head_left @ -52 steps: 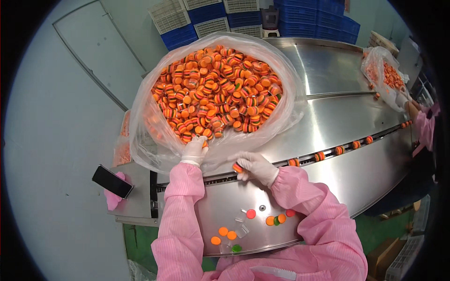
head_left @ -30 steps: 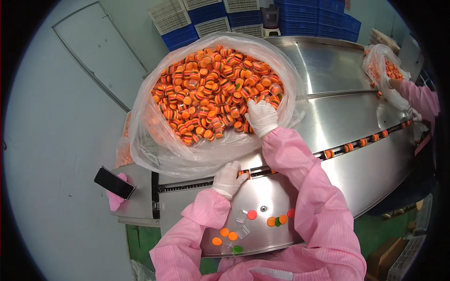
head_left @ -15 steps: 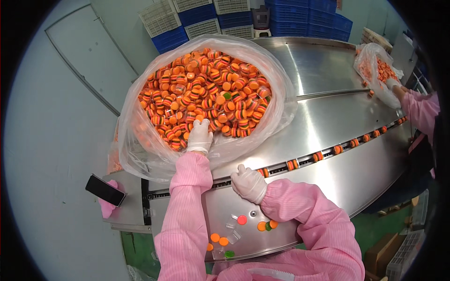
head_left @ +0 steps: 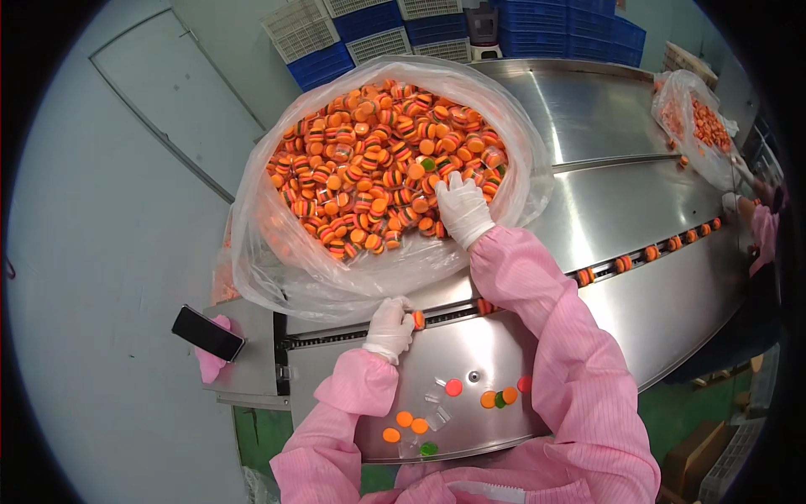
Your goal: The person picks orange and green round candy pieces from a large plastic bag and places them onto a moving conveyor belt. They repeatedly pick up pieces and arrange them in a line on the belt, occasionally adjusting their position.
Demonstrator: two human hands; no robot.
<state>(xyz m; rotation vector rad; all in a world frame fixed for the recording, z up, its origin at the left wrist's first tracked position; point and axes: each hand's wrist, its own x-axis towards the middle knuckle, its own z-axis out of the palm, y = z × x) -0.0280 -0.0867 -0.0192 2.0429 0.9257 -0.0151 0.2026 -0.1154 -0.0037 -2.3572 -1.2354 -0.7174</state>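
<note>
A big clear plastic bag [head_left: 537, 189] lies open, full of layered orange, red, yellow and green burger-shaped candies [head_left: 361, 160], apparently individually wrapped. My right hand [head_left: 463, 210], white-gloved, reaches over the bag's near right side, its fingers apart on the pile. By the conveyor track [head_left: 327, 338] my left hand [head_left: 390, 330], gloved too, is closed with its fingertips against a burger-shaped candy [head_left: 418, 320] at the track. Farther right along the track stands a row of such candies [head_left: 623, 264]; my right sleeve covers part of it.
Loose orange discs [head_left: 405, 418], a red disc [head_left: 453, 387], green pieces [head_left: 429, 448] and clear wrapper scraps [head_left: 437, 417] lie on the near steel tabletop [head_left: 495, 437]. A phone [head_left: 208, 334] rests at left. At far right a person's pink sleeve [head_left: 764, 235] shows near another candy bag [head_left: 693, 122].
My left hand has left the bag and come down to the track with a candy. My right hand has risen from the track into the bag. The view has shifted slightly.
</note>
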